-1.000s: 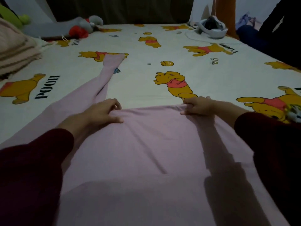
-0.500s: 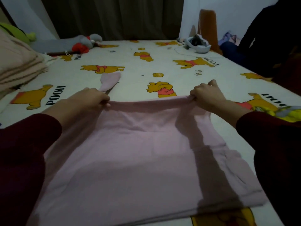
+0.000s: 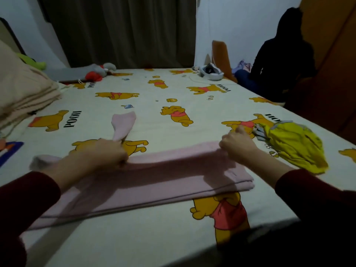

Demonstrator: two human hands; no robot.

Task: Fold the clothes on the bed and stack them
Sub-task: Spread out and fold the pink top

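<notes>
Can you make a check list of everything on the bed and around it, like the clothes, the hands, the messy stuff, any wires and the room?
Surface: bed sheet, cream with a bear print.
Job's things: pink garment, partly folded, one sleeve sticking out; yellow garment crumpled at right.
Clutter: folded beige blankets; grey and red soft toy; white headset.
Hands: left hand and right hand both grip the pink fold.
Cables: thin white cable by the headset.
Surroundings: dark curtain; seated person at far right.
</notes>
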